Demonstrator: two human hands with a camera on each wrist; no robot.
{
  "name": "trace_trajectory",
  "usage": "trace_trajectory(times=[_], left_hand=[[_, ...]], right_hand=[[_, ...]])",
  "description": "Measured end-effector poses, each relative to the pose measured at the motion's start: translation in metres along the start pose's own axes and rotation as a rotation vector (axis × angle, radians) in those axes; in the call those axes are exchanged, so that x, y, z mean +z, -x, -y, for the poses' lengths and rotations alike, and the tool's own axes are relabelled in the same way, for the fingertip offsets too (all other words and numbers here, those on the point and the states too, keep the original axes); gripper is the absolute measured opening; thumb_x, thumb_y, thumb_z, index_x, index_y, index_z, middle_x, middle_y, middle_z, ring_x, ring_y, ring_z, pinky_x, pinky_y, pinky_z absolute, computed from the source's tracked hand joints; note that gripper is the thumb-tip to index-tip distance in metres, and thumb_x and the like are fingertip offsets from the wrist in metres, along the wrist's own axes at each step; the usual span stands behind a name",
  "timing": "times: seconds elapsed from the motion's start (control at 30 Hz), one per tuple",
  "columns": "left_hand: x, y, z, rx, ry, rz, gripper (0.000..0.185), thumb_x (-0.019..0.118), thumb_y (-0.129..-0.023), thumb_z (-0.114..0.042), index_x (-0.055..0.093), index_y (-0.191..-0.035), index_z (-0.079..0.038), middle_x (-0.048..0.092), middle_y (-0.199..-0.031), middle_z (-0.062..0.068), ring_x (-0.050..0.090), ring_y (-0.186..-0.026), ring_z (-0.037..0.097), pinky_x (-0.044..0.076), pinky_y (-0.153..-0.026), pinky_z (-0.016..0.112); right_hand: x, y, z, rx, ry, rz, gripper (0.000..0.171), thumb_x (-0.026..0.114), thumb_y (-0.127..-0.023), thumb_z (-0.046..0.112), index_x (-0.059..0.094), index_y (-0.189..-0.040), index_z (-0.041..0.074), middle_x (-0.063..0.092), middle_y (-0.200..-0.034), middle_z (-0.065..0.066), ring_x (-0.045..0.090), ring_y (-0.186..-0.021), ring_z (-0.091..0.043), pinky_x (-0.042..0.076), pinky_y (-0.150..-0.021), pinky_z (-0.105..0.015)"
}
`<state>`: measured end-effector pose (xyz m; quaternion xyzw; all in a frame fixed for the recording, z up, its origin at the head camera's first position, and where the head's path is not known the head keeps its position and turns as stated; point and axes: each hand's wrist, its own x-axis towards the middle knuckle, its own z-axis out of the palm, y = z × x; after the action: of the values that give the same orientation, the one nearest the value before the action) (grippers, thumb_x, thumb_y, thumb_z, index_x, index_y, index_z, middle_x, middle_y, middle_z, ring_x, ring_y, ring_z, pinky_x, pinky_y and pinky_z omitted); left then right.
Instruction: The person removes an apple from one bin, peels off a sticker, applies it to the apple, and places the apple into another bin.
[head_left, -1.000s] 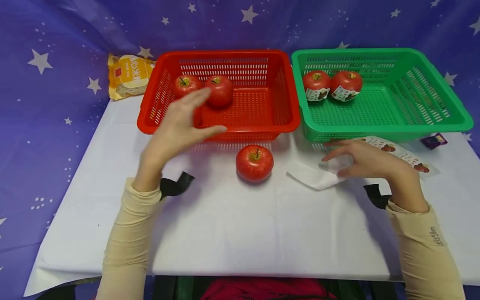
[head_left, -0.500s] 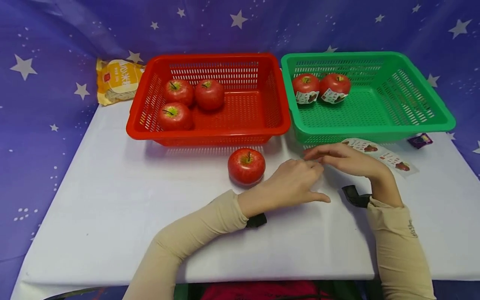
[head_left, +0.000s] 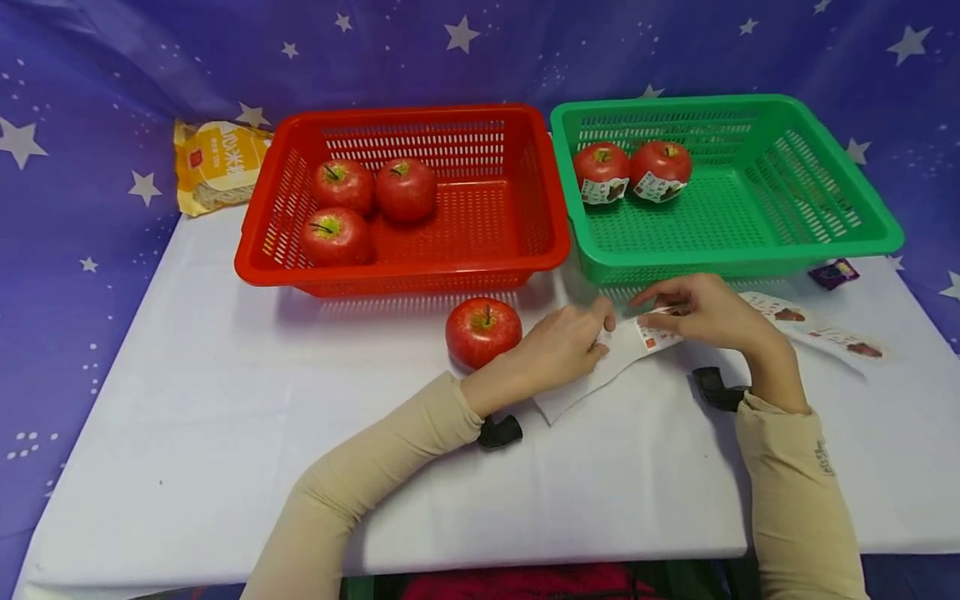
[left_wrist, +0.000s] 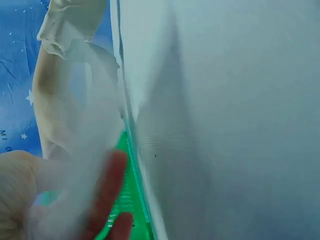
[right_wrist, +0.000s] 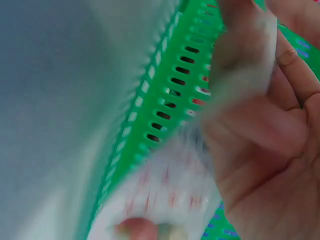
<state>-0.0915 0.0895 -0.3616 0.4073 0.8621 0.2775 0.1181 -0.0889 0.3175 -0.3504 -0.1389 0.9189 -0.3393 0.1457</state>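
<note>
Both hands are on a strip of printed labels (head_left: 621, 354) on white backing paper, held low in front of the green basket. My left hand (head_left: 564, 350) grips the strip near its left end; in the left wrist view the fingers (left_wrist: 107, 187) and pale paper are blurred. The right hand (head_left: 708, 310) pinches it farther along, thumb and fingers around a label. Past that hand the printed remainder trails to the right, and the right wrist view shows red print on the strip (right_wrist: 162, 187). A bare red apple (head_left: 474, 327) sits just left of my left hand.
A red basket (head_left: 405, 277) at the back left contains 3 unlabelled apples. Beside it, a green basket (head_left: 738, 257) has two apples with white labels (head_left: 662, 185). A yellow food packet (head_left: 221, 167) lies far left, a small purple packet (head_left: 834, 273) far right.
My left hand has crossed from over the red basket to the strip, then shifted back left with its end. The strip is now lifted and stretched between both hands.
</note>
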Motion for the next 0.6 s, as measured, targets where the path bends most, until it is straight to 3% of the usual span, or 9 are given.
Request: trace_trajectory(times=[0.1, 0.2, 0.27, 0.43, 0.6], left_hand=[[0.003, -0.003, 0.000, -0.059, 0.099, 0.049, 0.042, 0.064, -0.092, -0.022, 0.045, -0.126, -0.007, 0.068, -0.103, 0.009, 0.065, -0.092, 0.017, 0.051, -0.077, 0.022], [0.004, -0.007, 0.001, -0.129, 0.223, 0.112, 0.047, 0.062, -0.094, -0.026, 0.046, -0.134, -0.006, 0.065, -0.121, 0.008, 0.061, -0.110, 0.017, 0.049, -0.091, 0.025], [0.006, -0.010, 0.003, -0.178, 0.284, 0.127, 0.042, 0.060, -0.095, -0.023, 0.053, -0.133, -0.006, 0.066, -0.119, 0.005, 0.060, -0.107, 0.015, 0.047, -0.089, 0.023], [0.011, -0.014, 0.010, -0.291, 0.442, 0.134, 0.031, 0.056, -0.096, -0.015, 0.060, -0.125, -0.007, 0.064, -0.095, 0.004, 0.056, -0.081, 0.013, 0.043, -0.070, 0.019], [0.013, -0.013, 0.013, -0.314, 0.475, 0.219, 0.019, 0.053, -0.094, -0.013, 0.062, -0.108, -0.004, 0.057, -0.088, 0.003, 0.049, -0.077, 0.012, 0.038, -0.067, 0.018]], right_hand=[[0.003, 0.000, 0.003, -0.030, -0.029, 0.012, 0.023, 0.069, -0.087, 0.011, 0.068, -0.109, 0.003, 0.063, -0.072, 0.001, 0.054, -0.059, -0.004, 0.045, -0.056, -0.022], [0.008, -0.003, 0.008, -0.106, -0.049, 0.022, 0.026, 0.070, -0.086, 0.010, 0.066, -0.111, 0.004, 0.061, -0.077, -0.001, 0.054, -0.064, -0.005, 0.045, -0.059, -0.021], [0.011, -0.005, 0.011, -0.144, -0.052, -0.007, 0.028, 0.071, -0.086, 0.009, 0.065, -0.112, 0.004, 0.064, -0.087, -0.006, 0.058, -0.072, -0.005, 0.048, -0.063, -0.020], [0.015, -0.004, 0.011, -0.129, -0.106, -0.167, 0.024, 0.070, -0.083, 0.000, 0.065, -0.107, -0.001, 0.066, -0.104, -0.014, 0.059, -0.084, -0.004, 0.050, -0.071, -0.016], [0.014, -0.002, 0.004, -0.121, -0.095, -0.199, 0.021, 0.059, -0.084, -0.008, 0.067, -0.103, -0.002, 0.066, -0.101, -0.015, 0.058, -0.084, -0.002, 0.050, -0.068, -0.017]])
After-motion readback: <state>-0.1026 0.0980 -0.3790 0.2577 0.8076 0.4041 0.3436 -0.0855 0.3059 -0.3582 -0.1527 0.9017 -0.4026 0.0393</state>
